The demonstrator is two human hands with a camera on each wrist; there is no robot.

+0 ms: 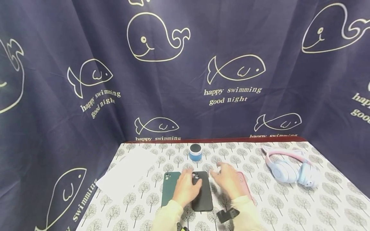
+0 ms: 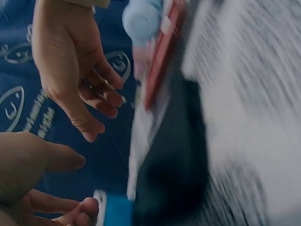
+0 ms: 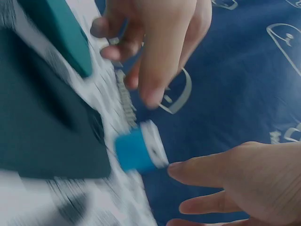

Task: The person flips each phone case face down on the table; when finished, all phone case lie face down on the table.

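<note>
Three phone cases lie in a row on the table: a green one (image 1: 169, 189) at left, a black one (image 1: 204, 195) in the middle, a pink one (image 1: 243, 184) at right. My left hand (image 1: 186, 187) hovers between the green and black cases, covering part of each, its fingers loosely bent with nothing between them. Over the gap between the black and pink cases is my right hand (image 1: 229, 181), fingers spread and holding nothing; it hides much of the pink case. In the right wrist view both hands appear above the black case (image 3: 47, 113), apart from it.
Behind the cases stands a small blue cylinder with a dark top (image 1: 195, 153). Cat-ear headphones (image 1: 289, 166) lie at the right, and white sheets (image 1: 127, 173) at the left. A tree-patterned cloth (image 1: 136, 205) covers the table; a dark blue curtain (image 1: 190, 102) hangs behind.
</note>
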